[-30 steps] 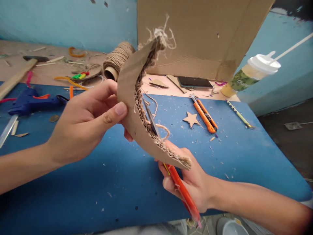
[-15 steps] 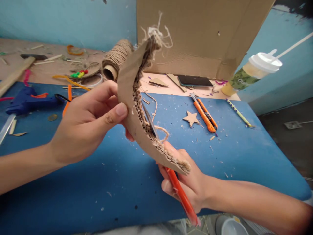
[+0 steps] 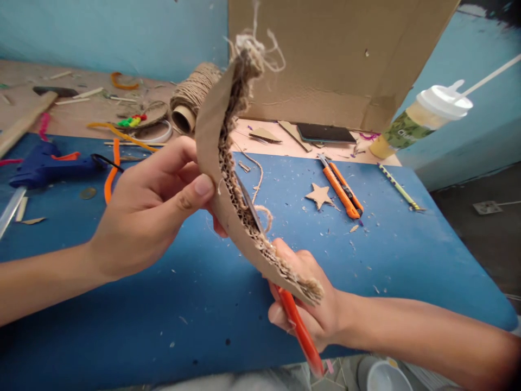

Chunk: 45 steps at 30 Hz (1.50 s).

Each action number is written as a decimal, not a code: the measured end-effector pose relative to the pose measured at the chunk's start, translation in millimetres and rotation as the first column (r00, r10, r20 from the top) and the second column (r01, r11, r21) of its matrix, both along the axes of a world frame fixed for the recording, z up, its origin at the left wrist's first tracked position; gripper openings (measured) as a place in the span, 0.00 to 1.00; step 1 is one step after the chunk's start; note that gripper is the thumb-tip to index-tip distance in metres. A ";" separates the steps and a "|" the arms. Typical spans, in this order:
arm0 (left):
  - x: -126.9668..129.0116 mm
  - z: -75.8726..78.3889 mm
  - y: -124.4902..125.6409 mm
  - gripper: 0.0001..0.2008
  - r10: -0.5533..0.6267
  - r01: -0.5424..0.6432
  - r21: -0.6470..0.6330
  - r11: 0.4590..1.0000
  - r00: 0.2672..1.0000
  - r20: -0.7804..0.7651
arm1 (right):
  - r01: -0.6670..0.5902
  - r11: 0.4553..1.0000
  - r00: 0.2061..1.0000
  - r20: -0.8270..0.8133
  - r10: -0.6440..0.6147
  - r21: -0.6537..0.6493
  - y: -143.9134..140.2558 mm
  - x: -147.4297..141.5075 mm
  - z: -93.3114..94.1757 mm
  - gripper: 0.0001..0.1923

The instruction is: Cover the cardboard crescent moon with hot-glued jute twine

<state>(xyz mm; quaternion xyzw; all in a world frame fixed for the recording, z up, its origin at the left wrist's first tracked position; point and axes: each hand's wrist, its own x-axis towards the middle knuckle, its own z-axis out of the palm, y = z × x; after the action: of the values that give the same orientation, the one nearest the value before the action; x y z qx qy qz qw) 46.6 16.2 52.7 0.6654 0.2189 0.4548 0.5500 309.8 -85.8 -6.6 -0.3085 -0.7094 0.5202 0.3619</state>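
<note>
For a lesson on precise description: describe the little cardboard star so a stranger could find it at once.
Start at the blue table top and look to its far right part, just left of the orange utility knife lying there. The small brown cardboard star lies flat beside it, among pale scraps. It is the only five-pointed shape there; the cardboard crescent is held up in the left hand.

You get bright, even, soft light across the frame, with only faint shadows under your hands on the blue bench [image 3: 386,260]. There is no harsh glare. Straight edges bow toward the frame borders, and the lower right corner blurs and darkens.
</note>
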 end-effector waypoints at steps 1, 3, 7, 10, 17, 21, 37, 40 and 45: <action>0.1 0.0 0.1 0.10 -0.002 0.002 0.002 1.000 1.000 0.005 | 0.003 1.000 1.000 0.013 -0.003 -0.006 -0.4 0.6 -1.0 0.25; 0.3 -0.4 0.6 0.10 -0.002 0.002 0.002 1.000 1.000 0.016 | 0.002 1.000 0.999 0.041 -0.002 -0.018 -0.6 1.6 -2.0 0.25; 1.8 -3.7 1.1 0.09 -0.013 0.014 -0.013 1.000 0.998 0.057 | 0.007 0.999 0.998 0.059 -0.004 -0.054 -0.9 1.9 -2.0 0.22; 4.0 -8.2 2.0 0.11 0.009 -0.009 -0.002 1.000 0.993 0.114 | -0.006 0.995 1.000 -0.020 0.004 -0.099 -0.7 2.8 -1.4 0.23; 4.7 -12.1 11.1 0.06 0.151 -0.192 0.314 0.930 0.977 0.152 | 0.345 0.927 0.889 0.266 -0.372 0.147 40.4 36.1 37.3 0.22; 1.8 -22.7 15.6 0.05 0.114 -0.126 0.570 0.812 0.992 0.056 | 0.436 0.744 0.453 0.591 -0.667 0.506 85.5 65.8 59.9 0.27; 0.5 -31.2 4.6 0.09 0.369 0.088 0.978 0.190 0.917 -0.154 | 0.182 0.961 0.901 0.355 -0.247 0.207 61.1 63.2 76.8 0.18; 2.3 -36.8 2.5 0.06 0.347 0.007 0.945 0.327 0.929 -0.127 | 0.080 0.995 0.983 0.167 -0.070 -0.054 55.4 51.0 69.3 0.12; 10.1 -44.9 -2.8 0.17 0.051 0.177 0.560 0.809 0.929 -0.367 | 0.031 0.980 0.983 -0.170 -0.065 -0.194 49.2 40.6 59.4 0.12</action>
<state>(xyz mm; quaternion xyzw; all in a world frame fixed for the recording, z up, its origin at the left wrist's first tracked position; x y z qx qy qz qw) 56.8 13.4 7.8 0.8814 0.1444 0.3492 0.2835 350.4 -36.6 52.9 -0.3117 -0.6140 0.6020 0.4042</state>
